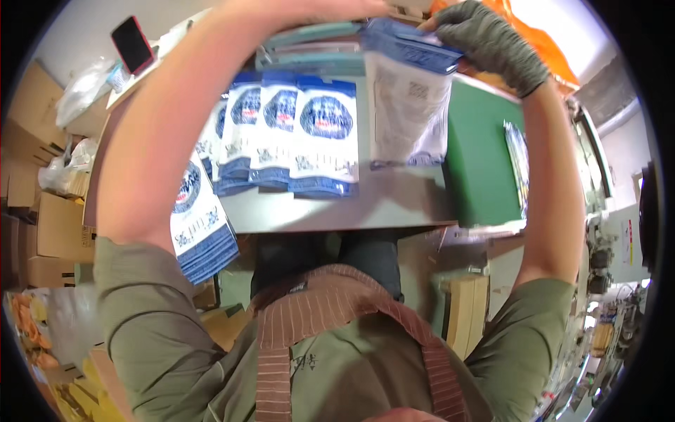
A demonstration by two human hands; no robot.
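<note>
A filled blue-and-white plastic pouch (410, 105) stands upright on the grey table, with a small square code on its clear face. My right hand (485, 43), in a grey knitted glove, pinches the pouch's upper right corner. Bare and blurred, my left hand (337, 8) reaches across the top edge toward the pouch's other upper corner; its fingers are smeared by motion. Several flat white-and-blue pouches (325, 126) lie overlapping left of the filled one. A thick stack of the same pouches (199, 218) sits at the table's left front, partly behind my left arm.
Pale green trays or boxes (316, 49) stand at the table's back. On the right lies a green board (481, 151) with more packaging (517, 165) at its edge. A red-edged phone (132, 46) leans at far left, near cardboard boxes (63, 225). An orange bag (541, 39) is behind my right hand.
</note>
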